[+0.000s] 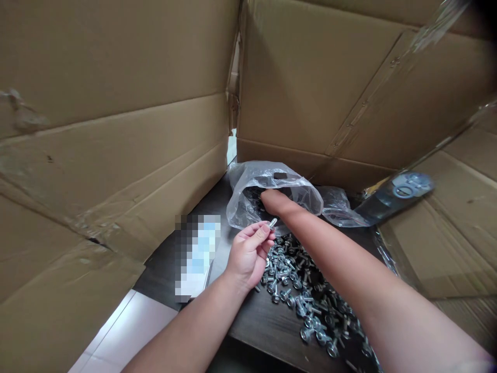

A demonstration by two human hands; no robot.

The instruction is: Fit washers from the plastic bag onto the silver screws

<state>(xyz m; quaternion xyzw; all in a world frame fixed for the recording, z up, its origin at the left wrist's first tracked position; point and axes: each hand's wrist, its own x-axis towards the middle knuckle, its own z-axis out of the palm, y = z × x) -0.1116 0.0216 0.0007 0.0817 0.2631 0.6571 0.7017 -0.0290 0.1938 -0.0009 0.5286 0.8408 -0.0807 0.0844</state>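
My left hand (pixel 251 249) is closed, pinching a silver bolt (pixel 273 223) between thumb and fingers just in front of a clear plastic bag (pixel 236 207). My right hand (pixel 272 201) reaches through the bag's mouth; its fingers are hidden among dark contents that I cannot make out. Below my right forearm lies a loose heap of silver flanged bolts (pixel 285 272), spread over the dark table toward its front edge. The forearm hides part of the heap.
Tall cardboard walls (pixel 310 77) enclose the table (pixel 264 321) at the back and sides. To the left lies a pile of papers (pixel 200 259), partly blurred out. At the right a dark packet with a blue-white label (pixel 407 186) leans on cardboard, beside another clear bag (pixel 341 210).
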